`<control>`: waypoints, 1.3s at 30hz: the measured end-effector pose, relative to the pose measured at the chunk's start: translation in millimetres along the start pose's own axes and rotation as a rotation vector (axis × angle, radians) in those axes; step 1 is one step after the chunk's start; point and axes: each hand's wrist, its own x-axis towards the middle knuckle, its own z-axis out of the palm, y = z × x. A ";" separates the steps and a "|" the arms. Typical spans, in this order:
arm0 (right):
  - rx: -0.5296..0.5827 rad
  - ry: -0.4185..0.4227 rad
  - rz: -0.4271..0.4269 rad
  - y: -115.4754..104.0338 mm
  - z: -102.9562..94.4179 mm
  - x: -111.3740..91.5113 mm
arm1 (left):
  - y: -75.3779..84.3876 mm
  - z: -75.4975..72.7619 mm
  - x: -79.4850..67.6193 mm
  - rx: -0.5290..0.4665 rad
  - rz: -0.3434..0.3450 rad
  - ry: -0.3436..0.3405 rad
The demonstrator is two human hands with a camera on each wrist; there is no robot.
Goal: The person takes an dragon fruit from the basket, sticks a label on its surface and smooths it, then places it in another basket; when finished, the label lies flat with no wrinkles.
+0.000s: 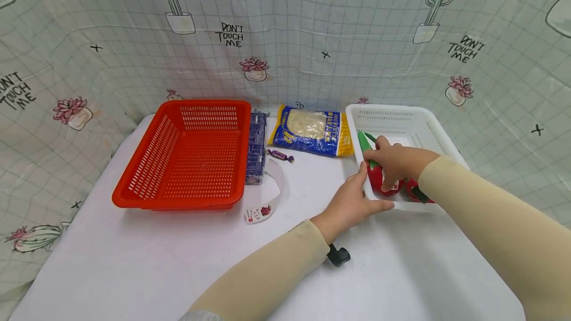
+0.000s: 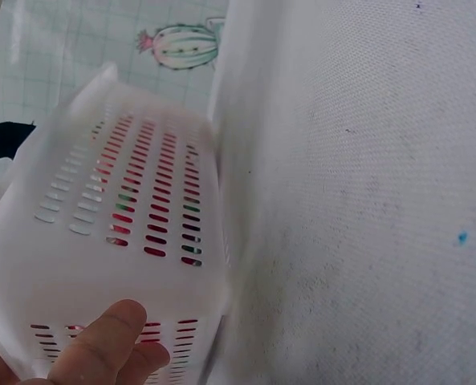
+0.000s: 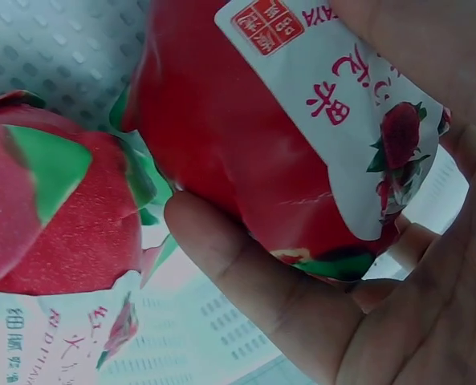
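Observation:
A white plastic basket [image 1: 392, 109] with slotted walls stands on the right of the table. My left hand [image 1: 350, 204] holds its near-left corner, and fingers lie against the outer wall in the left wrist view. Inside the basket, my right hand [image 1: 397, 162] grips a red dragon fruit [image 3: 213, 120] with green leaf tips and a white printed label. Thumb and fingers wrap round the fruit in the right wrist view. Beside it lies a second labelled dragon fruit [image 3: 69, 208], partly hidden by the right arm in the head view.
A red slotted basket [image 1: 202, 162] stands on the left. Between the baskets are a dark blue flat package [image 1: 256, 147], a blue-and-yellow bag [image 1: 310, 130], a purple wrapped candy [image 1: 281, 156] and a curled white label strip [image 1: 259, 213]. A patterned curtain [image 1: 285, 28] hangs behind.

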 end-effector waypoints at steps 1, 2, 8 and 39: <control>0.004 0.004 0.001 -0.2 0.2 -0.3 | -0.1 0.1 -0.1 0.000 -0.001 -0.001; 0.008 0.008 0.000 -0.3 0.7 -0.5 | -0.4 0.2 0.0 0.002 -0.001 -0.003; 0.001 0.035 -0.015 -0.8 5.7 -1.1 | -0.7 1.3 0.6 0.010 -0.003 0.005; 0.005 -0.015 -0.025 -2.0 -7.1 -2.9 | 1.0 2.3 -1.6 -0.002 -0.015 0.020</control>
